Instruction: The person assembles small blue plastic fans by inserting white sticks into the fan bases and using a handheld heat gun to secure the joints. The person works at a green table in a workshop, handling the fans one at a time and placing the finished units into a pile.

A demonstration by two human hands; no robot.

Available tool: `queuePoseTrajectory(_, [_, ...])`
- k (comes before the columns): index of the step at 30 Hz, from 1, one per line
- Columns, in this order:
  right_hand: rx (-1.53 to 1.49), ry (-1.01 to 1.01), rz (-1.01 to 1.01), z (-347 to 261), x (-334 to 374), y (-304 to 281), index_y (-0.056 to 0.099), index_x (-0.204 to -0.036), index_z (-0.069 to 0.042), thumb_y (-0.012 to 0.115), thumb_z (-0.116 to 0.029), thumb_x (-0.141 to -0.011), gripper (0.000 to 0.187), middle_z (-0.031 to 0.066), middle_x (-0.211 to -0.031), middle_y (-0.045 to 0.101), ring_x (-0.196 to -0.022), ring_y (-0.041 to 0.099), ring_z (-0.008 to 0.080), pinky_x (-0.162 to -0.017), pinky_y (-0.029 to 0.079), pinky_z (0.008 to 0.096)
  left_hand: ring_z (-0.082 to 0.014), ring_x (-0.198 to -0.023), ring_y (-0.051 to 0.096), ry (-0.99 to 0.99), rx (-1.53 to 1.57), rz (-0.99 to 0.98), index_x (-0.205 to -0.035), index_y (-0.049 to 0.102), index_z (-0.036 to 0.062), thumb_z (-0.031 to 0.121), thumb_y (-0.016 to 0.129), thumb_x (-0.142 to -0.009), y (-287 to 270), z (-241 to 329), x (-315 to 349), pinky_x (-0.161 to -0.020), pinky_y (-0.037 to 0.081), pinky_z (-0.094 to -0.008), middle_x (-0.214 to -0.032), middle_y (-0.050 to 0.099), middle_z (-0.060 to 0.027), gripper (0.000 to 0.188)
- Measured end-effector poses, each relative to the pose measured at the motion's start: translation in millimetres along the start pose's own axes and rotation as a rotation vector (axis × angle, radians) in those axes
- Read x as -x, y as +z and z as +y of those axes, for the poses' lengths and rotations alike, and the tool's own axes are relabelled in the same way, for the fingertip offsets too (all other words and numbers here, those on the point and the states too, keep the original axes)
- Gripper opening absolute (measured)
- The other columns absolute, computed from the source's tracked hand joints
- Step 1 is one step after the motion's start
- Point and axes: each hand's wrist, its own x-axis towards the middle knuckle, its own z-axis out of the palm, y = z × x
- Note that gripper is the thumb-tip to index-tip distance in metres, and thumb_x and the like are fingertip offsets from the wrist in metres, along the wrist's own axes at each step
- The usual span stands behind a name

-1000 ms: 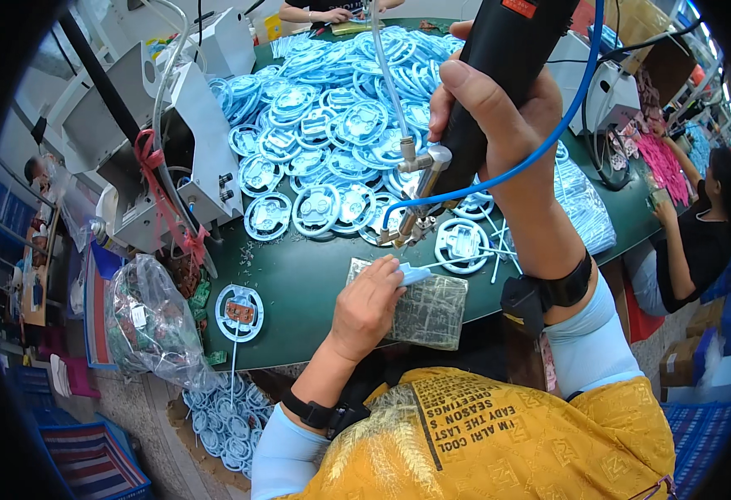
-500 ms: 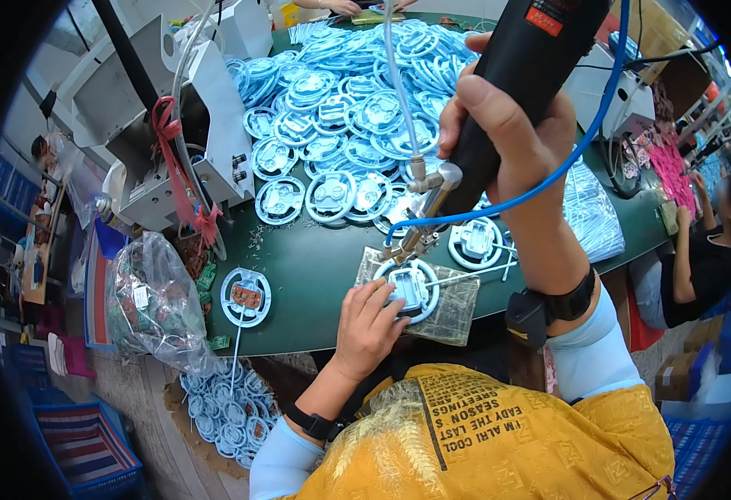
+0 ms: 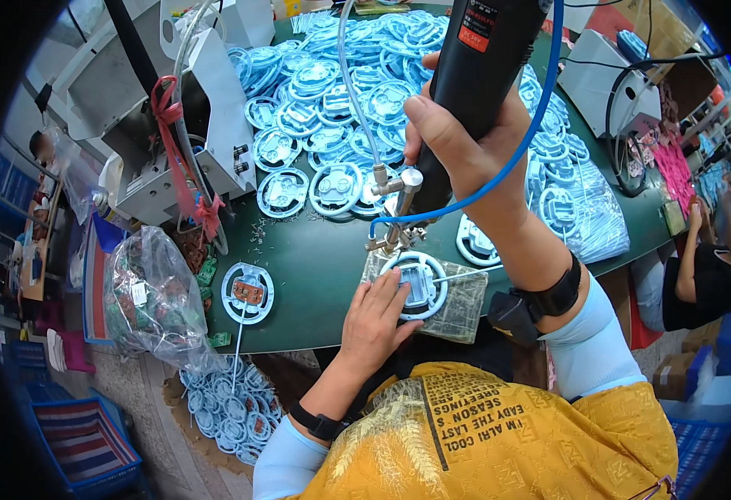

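Note:
My right hand (image 3: pixel 475 146) is wrapped round an upright black electric screwdriver (image 3: pixel 486 71), with a clear hose and a blue tube joined to its metal nozzle. That nozzle is over the upper left rim of a light-blue plastic wheel (image 3: pixel 418 288), shaped like a toy steering wheel; whether they touch I cannot tell. The wheel lies on a taped, worn block (image 3: pixel 457 318) at the table's front edge. Across its left side rest the fingers of my left hand (image 3: pixel 371 325), holding it on the block, thumb at the lower rim. A thin white rod (image 3: pixel 465 273) extends right from the wheel.
Similar wheels form a big pile (image 3: pixel 340 92) at the back. One with a brown circuit board (image 3: pixel 247 292) lies left, beside a plastic bag (image 3: pixel 153 296) of boards. Machines (image 3: pixel 190 125) flank the table; more wheels (image 3: pixel 228 408) lie below. A co-worker (image 3: pixel 707 271) sits at right.
The screwdriver and my right hand have moved left. The wheel has shifted slightly right on the block, and my left fingers now lie straighter along its left side.

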Motion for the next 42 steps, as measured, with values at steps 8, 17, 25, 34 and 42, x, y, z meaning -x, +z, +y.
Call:
queuePoseTrajectory(8, [0.063,-0.023,-0.001,12.6,-4.5,-2.0,0.05,-0.118,0.004,0.067,-0.004,-0.088,0.036,0.0062,-0.078,0.059,-0.06,0.063,0.014,-0.055,0.052,0.0286,-0.0335,-0.125,0.053,-0.005,0.005,-0.011,-0.122,0.061,0.0009,0.022,0.087,-0.064,0.0,-1.3,-2.4,-0.102,0.041,-0.0483,-0.136,0.054,-0.0198,0.067])
queuePoseTrajectory(17, [-0.063,0.051,-0.005,22.5,-5.2,7.4,0.053,-0.108,0.002,0.07,-0.006,-0.082,0.032,0.0061,-0.08,0.061,-0.06,0.062,0.0114,-0.055,0.052,0.0255,-0.0333,-0.126,0.052,-0.031,0.014,-0.023,-0.124,0.059,0.002,0.021,0.088,-0.062,3.6,-1.0,-0.2,-0.103,0.04,-0.0482,-0.138,0.053,-0.0197,0.07])
queuePoseTrajectory(25, [-0.099,0.096,-0.039,12.1,-9.8,14.9,0.054,-0.102,-0.002,0.071,-0.019,-0.076,0.035,0.0054,-0.075,0.052,-0.066,0.049,0.0153,-0.063,0.044,0.0312,-0.0308,-0.126,0.053,-0.002,-0.031,-0.057,-0.122,0.059,0.0026,0.022,0.089,-0.06,-3.3,-1.4,-3.2,-0.102,0.039,-0.048,-0.138,0.053,-0.0186,0.071])
queuePoseTrajectory(34, [-0.078,0.071,0.032,-24.9,-14.4,-32.6,0.054,-0.113,0.0,0.073,-0.009,-0.081,0.038,-0.0004,-0.075,0.055,-0.061,0.051,0.0078,-0.053,0.041,0.0256,-0.0346,-0.119,0.049,-0.022,-0.039,-0.095,-0.124,0.058,0.0018,0.031,0.084,-0.068,-15.4,2.8,-25.1,-0.099,0.033,-0.0458,-0.13,0.056,-0.0143,0.068])
queuePoseTrajectory(42, [0.007,0.061,0.092,-22.2,4.2,-23.3,0.053,-0.097,-0.003,0.072,-0.013,-0.075,0.031,0.0029,-0.072,0.053,-0.063,0.052,0.0148,-0.061,0.045,0.0298,-0.0334,-0.102,0.056,-0.132,-0.154,-0.35,-0.114,0.065,0.0042,0.047,0.088,-0.06,-15.1,11.8,-58.2,-0.089,0.035,-0.0454,-0.102,0.063,-0.0151,0.073])
